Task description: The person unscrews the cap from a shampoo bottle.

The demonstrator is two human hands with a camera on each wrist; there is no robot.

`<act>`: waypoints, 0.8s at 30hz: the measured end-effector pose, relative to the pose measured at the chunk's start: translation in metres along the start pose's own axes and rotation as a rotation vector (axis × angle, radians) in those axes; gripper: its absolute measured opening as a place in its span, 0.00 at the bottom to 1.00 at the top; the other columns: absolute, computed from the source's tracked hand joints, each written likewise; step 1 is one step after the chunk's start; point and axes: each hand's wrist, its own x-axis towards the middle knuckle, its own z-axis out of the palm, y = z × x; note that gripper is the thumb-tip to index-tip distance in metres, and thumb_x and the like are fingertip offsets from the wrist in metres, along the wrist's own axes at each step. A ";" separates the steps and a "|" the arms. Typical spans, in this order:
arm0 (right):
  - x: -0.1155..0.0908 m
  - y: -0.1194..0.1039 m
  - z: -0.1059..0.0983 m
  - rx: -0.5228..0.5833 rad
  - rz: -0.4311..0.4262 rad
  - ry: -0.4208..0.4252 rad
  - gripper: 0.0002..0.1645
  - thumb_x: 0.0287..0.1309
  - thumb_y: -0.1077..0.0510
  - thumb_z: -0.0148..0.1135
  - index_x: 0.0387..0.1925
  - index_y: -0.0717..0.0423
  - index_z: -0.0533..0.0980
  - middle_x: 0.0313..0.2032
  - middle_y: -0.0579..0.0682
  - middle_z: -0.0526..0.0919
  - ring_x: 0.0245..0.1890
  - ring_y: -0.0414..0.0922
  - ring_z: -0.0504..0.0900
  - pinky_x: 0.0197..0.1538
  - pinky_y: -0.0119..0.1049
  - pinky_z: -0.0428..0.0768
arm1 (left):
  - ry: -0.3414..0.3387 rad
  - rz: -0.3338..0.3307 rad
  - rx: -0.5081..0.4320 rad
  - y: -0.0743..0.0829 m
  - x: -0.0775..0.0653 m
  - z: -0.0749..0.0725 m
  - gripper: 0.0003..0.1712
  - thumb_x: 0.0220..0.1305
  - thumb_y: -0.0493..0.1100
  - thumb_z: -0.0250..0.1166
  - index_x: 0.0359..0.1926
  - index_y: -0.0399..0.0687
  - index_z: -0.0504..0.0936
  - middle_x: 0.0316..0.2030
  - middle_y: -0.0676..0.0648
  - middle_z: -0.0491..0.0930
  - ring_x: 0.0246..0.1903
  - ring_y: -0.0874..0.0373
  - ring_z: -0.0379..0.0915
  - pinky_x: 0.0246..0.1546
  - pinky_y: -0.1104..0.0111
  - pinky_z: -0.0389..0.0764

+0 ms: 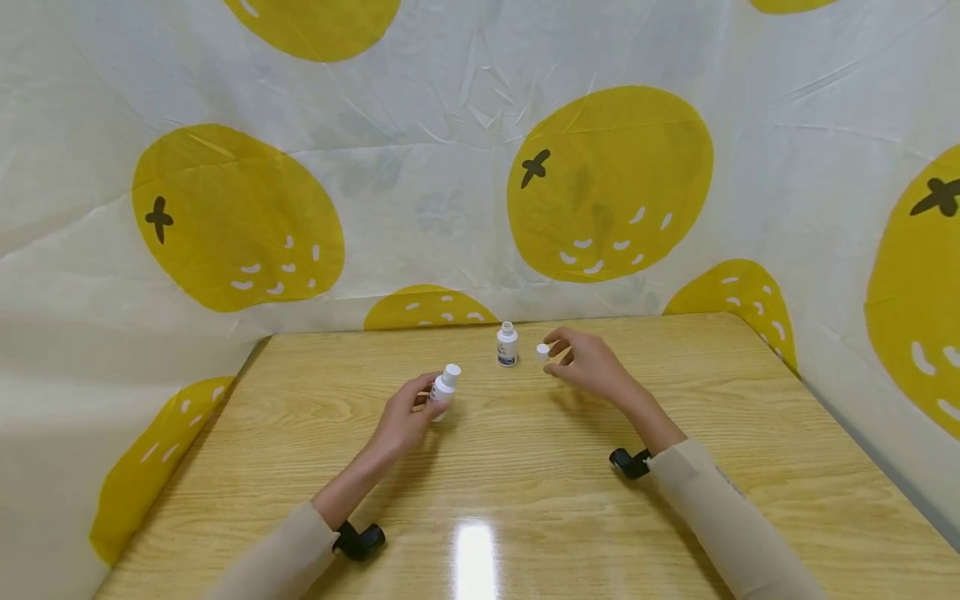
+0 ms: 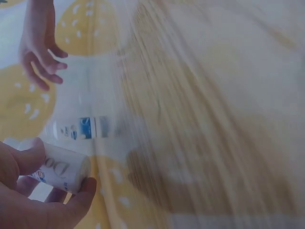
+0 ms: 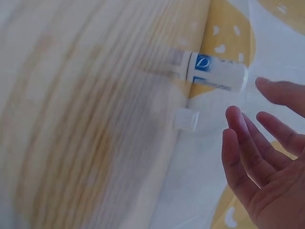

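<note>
Fingers of L hand (image 1: 403, 417) grip capped btl (image 1: 443, 392), head view; R hand's (image 1: 591, 364) spread near loose cap (image 1: 542, 352), beside open btl (image 1: 507, 347) on tabletop (image 1: 525, 475). L-wrist cam: thumb opp. fingers, round capped btl. R-wrist: fingers wide, clear of cap; pinching its sides squarely seems best.

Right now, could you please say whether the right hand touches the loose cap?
Apart: the right wrist view shows a gap between the right hand and the cap.

Uncapped bottle (image 1: 507, 347) upright on worktop (image 1: 540, 508). Front-left of it: left grip (image 1: 405, 417) holding tilted capped bottle (image 1: 445, 389). Right of it: white cap (image 1: 542, 352), right grip (image 1: 591, 363) just beside cap. Behind it: fruit-print cloth (image 1: 427, 208).
</note>
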 end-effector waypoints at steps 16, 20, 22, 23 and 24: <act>-0.018 -0.023 0.005 0.112 -0.109 -0.076 0.26 0.61 0.55 0.74 0.57 0.59 0.79 0.47 0.60 0.88 0.39 0.46 0.87 0.46 0.42 0.87 | -0.050 0.069 0.016 0.016 0.013 0.032 0.23 0.70 0.36 0.67 0.65 0.46 0.80 0.54 0.37 0.79 0.51 0.44 0.80 0.44 0.61 0.85; -0.019 -0.029 0.006 0.145 -0.144 -0.086 0.25 0.62 0.54 0.74 0.57 0.59 0.79 0.46 0.60 0.88 0.39 0.46 0.88 0.45 0.41 0.87 | -0.078 0.066 0.007 0.019 0.015 0.040 0.23 0.70 0.37 0.67 0.65 0.47 0.80 0.53 0.38 0.79 0.48 0.47 0.79 0.42 0.64 0.83; -0.019 -0.031 0.006 0.160 -0.157 -0.090 0.25 0.62 0.53 0.74 0.57 0.60 0.79 0.47 0.61 0.88 0.40 0.47 0.88 0.45 0.42 0.87 | -0.085 0.074 0.007 0.020 0.016 0.044 0.23 0.70 0.37 0.67 0.65 0.47 0.81 0.53 0.37 0.79 0.47 0.48 0.79 0.41 0.64 0.83; -0.019 -0.032 0.007 0.165 -0.162 -0.091 0.25 0.63 0.53 0.73 0.57 0.60 0.79 0.47 0.60 0.87 0.40 0.47 0.88 0.45 0.43 0.87 | -0.091 0.078 0.007 0.021 0.016 0.046 0.23 0.70 0.37 0.67 0.65 0.47 0.80 0.52 0.37 0.79 0.47 0.48 0.78 0.41 0.64 0.82; -0.020 -0.034 0.007 0.169 -0.162 -0.091 0.25 0.63 0.53 0.73 0.57 0.60 0.79 0.46 0.60 0.88 0.40 0.47 0.88 0.45 0.43 0.87 | -0.096 0.080 0.010 0.022 0.016 0.048 0.23 0.70 0.37 0.67 0.65 0.47 0.80 0.52 0.37 0.79 0.47 0.48 0.78 0.41 0.65 0.82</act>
